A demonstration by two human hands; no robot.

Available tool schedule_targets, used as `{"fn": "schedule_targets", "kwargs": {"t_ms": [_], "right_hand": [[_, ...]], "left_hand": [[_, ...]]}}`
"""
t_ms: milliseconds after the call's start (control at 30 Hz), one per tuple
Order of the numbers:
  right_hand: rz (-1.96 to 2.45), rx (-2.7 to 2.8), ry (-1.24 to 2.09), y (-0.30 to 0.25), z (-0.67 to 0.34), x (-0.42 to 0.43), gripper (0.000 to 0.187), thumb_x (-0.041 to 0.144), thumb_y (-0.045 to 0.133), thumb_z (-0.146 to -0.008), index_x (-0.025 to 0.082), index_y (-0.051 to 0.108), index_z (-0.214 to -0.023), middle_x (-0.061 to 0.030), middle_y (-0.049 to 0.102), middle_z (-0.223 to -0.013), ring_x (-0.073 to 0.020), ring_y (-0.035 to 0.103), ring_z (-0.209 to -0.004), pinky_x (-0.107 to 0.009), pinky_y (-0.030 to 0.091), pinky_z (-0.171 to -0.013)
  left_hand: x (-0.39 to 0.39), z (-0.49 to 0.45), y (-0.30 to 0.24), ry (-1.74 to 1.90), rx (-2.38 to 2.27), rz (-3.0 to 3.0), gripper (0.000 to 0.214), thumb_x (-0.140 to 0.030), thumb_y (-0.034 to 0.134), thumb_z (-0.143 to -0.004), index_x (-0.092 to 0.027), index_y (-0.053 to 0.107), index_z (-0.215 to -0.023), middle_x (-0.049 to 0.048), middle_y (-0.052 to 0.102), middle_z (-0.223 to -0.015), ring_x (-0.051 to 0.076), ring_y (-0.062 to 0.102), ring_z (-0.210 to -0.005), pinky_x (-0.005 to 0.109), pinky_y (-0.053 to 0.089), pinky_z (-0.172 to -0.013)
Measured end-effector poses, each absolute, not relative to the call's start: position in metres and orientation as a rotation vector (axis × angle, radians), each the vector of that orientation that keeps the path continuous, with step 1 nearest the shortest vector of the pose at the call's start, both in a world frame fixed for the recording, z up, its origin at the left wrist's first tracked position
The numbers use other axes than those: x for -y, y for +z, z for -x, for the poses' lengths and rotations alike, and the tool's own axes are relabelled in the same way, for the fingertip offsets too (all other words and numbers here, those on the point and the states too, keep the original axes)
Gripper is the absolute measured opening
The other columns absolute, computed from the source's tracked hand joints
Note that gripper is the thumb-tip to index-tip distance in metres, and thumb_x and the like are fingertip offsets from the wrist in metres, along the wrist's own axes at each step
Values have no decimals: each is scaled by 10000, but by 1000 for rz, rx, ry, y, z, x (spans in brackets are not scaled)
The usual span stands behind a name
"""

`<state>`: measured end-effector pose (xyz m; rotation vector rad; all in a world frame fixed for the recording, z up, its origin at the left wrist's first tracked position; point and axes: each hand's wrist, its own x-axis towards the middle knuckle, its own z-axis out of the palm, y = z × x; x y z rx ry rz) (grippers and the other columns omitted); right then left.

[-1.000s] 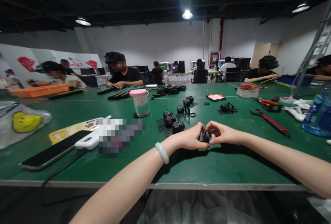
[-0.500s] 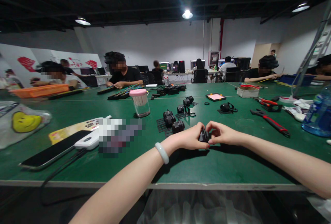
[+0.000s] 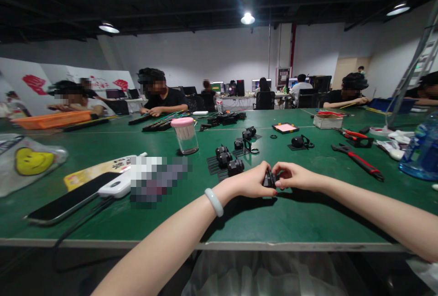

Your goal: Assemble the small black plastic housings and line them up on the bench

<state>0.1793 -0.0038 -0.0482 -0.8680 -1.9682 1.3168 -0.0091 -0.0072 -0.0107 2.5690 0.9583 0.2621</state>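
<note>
My left hand (image 3: 252, 181) and my right hand (image 3: 294, 176) meet over the green table (image 3: 239, 218), both pinched round one small black cylindrical part (image 3: 269, 179). The part is mostly hidden between my fingers. A pale bangle (image 3: 214, 201) circles my left wrist. Just left of my hands lie several similar black parts (image 3: 228, 161) on flat black comb-like pieces. More of them (image 3: 247, 140) sit farther back, and one (image 3: 298, 142) lies to the right.
A clear jar with a pink lid (image 3: 185, 135) stands behind the parts. A phone (image 3: 68, 200) and a white case (image 3: 116, 185) lie left. Red-handled pliers (image 3: 357, 161) and a water bottle (image 3: 420, 150) are right. A small pink tray (image 3: 285, 128) lies beyond. Other people work at the far side.
My right hand's fingers have shifted slightly on the black part, closing lower around it. My left hand and the table's objects have stayed put.
</note>
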Motion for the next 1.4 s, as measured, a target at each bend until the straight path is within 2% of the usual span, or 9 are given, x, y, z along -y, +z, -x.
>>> {"fn": "schedule_targets", "kwargs": {"t_ms": [800,1400], "right_hand": [[902,2014,1287,-50,-181,2,335,392,574,-664,139,500,-871,-22,532,-786,-90,504,-598,-223,404,-570],[926,2009,1299,-50,-180,0,327,373,590,-651,140,495,-859,-18,539,-779,-99,521,-601,-234,409,-574]], "left_hand": [[7,10,-11,242,-972,-2610,506,-441,538,-612,-160,348,-988,16,485,-813,140,481,-673,229,359,-546],[6,10,-12,262,-952,-2608,510,-442,545,-609,-169,349,-993,15,493,-824,143,486,-685,232,366,-564]]}}
